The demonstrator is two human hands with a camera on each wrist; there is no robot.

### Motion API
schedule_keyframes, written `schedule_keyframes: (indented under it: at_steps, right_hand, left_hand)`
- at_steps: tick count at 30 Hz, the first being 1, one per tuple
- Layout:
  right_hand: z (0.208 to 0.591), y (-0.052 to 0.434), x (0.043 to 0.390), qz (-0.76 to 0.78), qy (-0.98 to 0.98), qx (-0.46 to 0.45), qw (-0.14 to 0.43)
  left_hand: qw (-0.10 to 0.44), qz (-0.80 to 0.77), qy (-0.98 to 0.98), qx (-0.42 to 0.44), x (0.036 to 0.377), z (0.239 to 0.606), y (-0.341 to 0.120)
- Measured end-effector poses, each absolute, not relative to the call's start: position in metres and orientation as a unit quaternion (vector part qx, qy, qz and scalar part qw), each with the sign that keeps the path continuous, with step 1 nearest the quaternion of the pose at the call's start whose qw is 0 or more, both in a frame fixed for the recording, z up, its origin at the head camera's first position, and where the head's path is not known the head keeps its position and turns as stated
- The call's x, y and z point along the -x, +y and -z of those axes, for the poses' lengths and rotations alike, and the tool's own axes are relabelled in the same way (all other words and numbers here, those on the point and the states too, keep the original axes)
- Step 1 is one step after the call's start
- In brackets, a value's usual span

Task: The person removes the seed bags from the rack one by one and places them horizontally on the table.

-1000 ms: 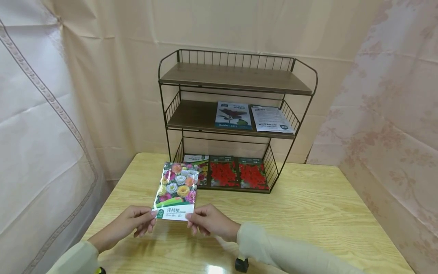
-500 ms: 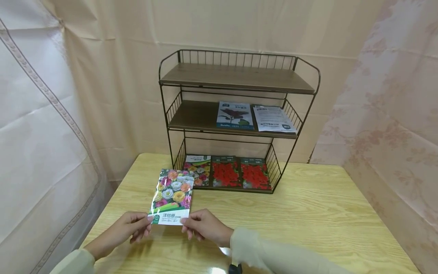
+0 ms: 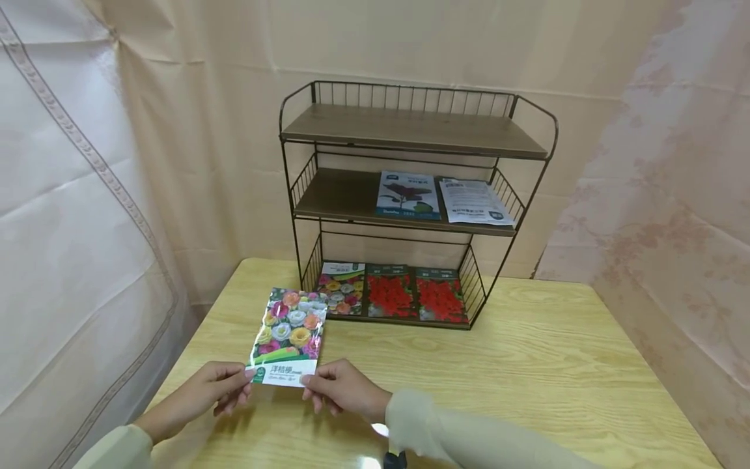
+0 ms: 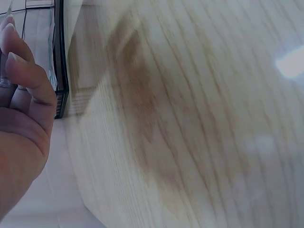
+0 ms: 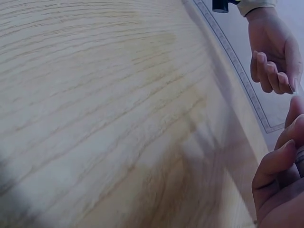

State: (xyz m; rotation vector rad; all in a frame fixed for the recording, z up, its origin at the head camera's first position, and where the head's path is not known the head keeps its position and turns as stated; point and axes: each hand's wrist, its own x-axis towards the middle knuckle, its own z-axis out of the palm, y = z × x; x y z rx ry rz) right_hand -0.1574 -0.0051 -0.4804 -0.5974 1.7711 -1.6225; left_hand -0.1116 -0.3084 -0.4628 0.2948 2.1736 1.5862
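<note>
A seed packet (image 3: 290, 332) with a photo of many-coloured flowers and a white band along its near edge is held above the table. My left hand (image 3: 217, 391) pinches its near left corner between thumb and fingers. At the near right corner, my right hand (image 3: 342, 387) pinches it the same way. The packet's far right corner overlaps the rack's bottom shelf in the head view. In the left wrist view my left hand (image 4: 23, 90) shows at the left edge, fingers curled. The right wrist view has my right hand (image 5: 282, 175) low at the right, the packet hardly visible.
A three-tier wire rack (image 3: 410, 133) stands at the table's back. Its bottom shelf bears a matching flower packet (image 3: 342, 286) and two red-flower packets (image 3: 389, 293). On the middle shelf lie a dark-leaf packet (image 3: 408, 195) and a white text-side-up packet (image 3: 476, 202). Curtains surround the wooden table (image 3: 498, 378).
Both hands have drawn the packet a little left and towards me, away from the rack. More of the matching packet on the bottom shelf shows now. The grip stays the same.
</note>
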Motion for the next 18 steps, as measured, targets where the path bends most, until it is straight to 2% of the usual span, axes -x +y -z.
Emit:
schedule_keyframes:
  at_steps: [18]
  right_hand:
    - [0.479, -0.029, 0.154, 0.586, 0.707, 0.221, 0.329]
  left_hand:
    - [0.233, -0.573, 0.781, -0.091, 0.103, 0.469, -0.33]
